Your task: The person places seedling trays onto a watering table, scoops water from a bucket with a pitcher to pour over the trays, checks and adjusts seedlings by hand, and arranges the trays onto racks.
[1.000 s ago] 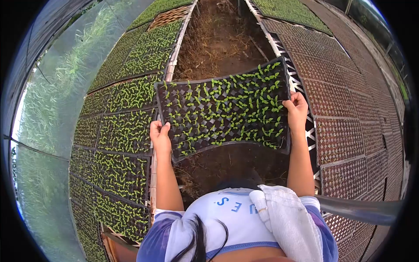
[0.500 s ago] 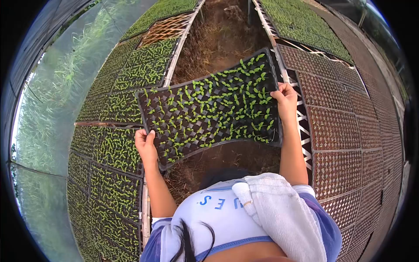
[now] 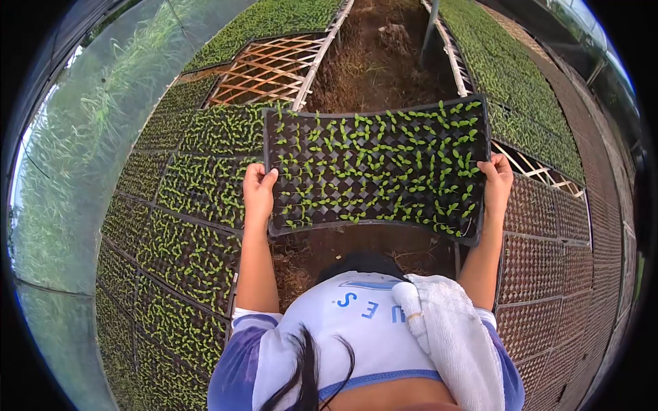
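Note:
A black seedling tray (image 3: 373,225) full of small green seedlings is held up in front of my chest, over the dirt path. At its left short edge, my left hand (image 3: 259,192) is closed with the thumb on top of the rim. My right hand (image 3: 497,179) grips the opposite short edge in the same way. The undersides of both grips are hidden by the tray. The tray looks nearly level from side to side.
Trays of green seedlings (image 3: 185,257) cover the left bench, with bare wooden lattice (image 3: 271,68) further ahead. The right bench carries brown-celled trays (image 3: 531,267) and greener ones (image 3: 507,75) beyond. A dirt path (image 3: 370,61) runs between, with a post (image 3: 430,34) beside it.
The tray has levelled out from a tilt and sits further right in view, still in both hands. The benches have shifted, and more of the bare lattice on the left shows.

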`<state>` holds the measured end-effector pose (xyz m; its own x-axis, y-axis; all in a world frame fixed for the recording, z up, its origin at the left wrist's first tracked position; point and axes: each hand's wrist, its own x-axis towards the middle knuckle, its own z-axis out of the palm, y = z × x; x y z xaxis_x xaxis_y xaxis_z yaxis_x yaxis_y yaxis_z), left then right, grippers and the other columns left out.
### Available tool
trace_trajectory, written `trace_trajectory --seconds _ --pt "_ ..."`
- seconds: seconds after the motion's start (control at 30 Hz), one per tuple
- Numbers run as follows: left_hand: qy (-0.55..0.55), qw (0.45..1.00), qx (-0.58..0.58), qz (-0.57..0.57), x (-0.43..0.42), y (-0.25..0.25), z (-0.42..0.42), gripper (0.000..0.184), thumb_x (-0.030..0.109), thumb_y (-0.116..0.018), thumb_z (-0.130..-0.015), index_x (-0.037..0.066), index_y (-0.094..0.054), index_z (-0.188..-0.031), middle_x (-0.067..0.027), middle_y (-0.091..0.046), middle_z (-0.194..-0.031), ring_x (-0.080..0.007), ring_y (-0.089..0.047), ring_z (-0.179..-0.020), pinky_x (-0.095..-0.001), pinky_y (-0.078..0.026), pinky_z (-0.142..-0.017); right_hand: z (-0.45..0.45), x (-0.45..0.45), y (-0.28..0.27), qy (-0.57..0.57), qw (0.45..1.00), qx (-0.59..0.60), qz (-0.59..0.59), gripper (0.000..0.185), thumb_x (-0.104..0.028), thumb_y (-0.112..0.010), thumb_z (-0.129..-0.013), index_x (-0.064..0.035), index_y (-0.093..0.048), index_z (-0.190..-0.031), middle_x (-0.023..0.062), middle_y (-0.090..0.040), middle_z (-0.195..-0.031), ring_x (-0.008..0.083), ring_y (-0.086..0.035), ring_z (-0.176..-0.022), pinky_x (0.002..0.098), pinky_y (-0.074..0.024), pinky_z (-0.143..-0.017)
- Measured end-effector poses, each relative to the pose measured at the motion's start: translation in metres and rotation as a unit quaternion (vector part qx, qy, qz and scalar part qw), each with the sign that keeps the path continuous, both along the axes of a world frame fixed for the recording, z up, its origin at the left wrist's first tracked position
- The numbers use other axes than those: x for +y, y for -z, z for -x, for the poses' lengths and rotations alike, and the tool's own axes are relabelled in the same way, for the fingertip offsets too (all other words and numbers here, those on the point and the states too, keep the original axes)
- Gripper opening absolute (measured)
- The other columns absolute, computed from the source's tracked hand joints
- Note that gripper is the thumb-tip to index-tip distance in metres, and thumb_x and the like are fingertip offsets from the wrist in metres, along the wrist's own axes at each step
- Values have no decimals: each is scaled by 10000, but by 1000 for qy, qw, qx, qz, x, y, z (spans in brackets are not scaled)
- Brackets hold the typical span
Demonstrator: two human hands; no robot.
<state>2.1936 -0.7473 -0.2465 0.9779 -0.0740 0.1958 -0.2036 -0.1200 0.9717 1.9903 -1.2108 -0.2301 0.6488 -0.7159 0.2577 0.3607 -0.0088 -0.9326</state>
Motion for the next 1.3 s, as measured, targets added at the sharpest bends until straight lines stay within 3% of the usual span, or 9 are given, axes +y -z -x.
trace_trajectory --seconds 0.17,0.33,0.57,0.77,0.8,0.83,0.93,1.13,1.3 --pt "28 999 13 -27 178 86 -194 245 123 -696 -900 72 -456 -905 37 -413 -743 -72 -388 -669 -270 -340 -600 -157 199 36 65 994 43 72 213 27 -661 -819 -101 -491 -812 -17 -585 -857 63 -498 -776 218 -395 -759" --pt "27 999 21 -39 134 106 -352 264 159 -701 -900 63 -457 -931 -23 -455 -745 -137 -438 -686 -317 -386 -628 -342 151 72 61 991 83 85 202 7 -684 -803 -100 -513 -809 -23 -578 -816 69 -507 -741 216 -406 -733" --pt "-54 980 71 -178 227 53 -550 275 183 -661 -944 96 -400 -925 -63 -458 -773 -191 -462 -682 -389 -399 -664 -622 228 54 -100 989 90 67 191 13 -687 -800 -104 -536 -802 -29 -576 -822 71 -514 -762 214 -405 -740" --pt "-100 900 -26 -423 383 67 -741 279 197 -673 -948 91 -420 -996 -176 -544 -824 -379 -538 -785 -503 -428 -725 -791 357 80 -247 965 92 -14 212 34 -682 -838 -102 -521 -827 -13 -612 -837 73 -556 -759 229 -441 -731" --pt "-97 889 -25 -446 418 89 -783 272 189 -676 -948 87 -429 -1001 -189 -586 -876 -401 -578 -841 -510 -438 -745 -813 375 100 -255 960 105 -54 226 52 -668 -840 -109 -510 -828 -6 -620 -844 73 -565 -753 229 -450 -716" --pt "-106 877 -30 -468 434 90 -801 285 174 -669 -943 98 -394 -957 -127 -482 -791 -304 -471 -755 -427 -438 -747 -829 393 116 -265 954 120 -70 230 56 -667 -839 -109 -507 -830 -2 -626 -848 78 -570 -760 235 -452 -723" --pt "-102 853 -38 -510 508 142 -888 275 212 -670 -953 85 -428 -988 -150 -562 -851 -353 -552 -804 -458 -459 -773 -865 438 150 -287 935 169 -121 239 69 -659 -837 -113 -503 -834 8 -637 -856 94 -581 -778 250 -457 -743" --pt "-129 872 61 -469 549 186 -915 241 92 -699 -853 48 -471 -919 -209 -540 -876 -406 -569 -881 -479 -460 -784 -883 489 219 -308 891 262 -208 255 79 -617 -844 -121 -459 -838 23 -600 -829 117 -589 -754 313 -520 -650" --pt "-196 753 224 -587 563 257 -919 304 265 -637 -972 110 -591 -1229 -149 -631 -1240 -363 -605 -1152 -492 -485 -948 -858 491 254 -266 860 372 -226 192 40 -543 -895 -95 -445 -991 54 -575 -986 163 -584 -861 333 -523 -753"
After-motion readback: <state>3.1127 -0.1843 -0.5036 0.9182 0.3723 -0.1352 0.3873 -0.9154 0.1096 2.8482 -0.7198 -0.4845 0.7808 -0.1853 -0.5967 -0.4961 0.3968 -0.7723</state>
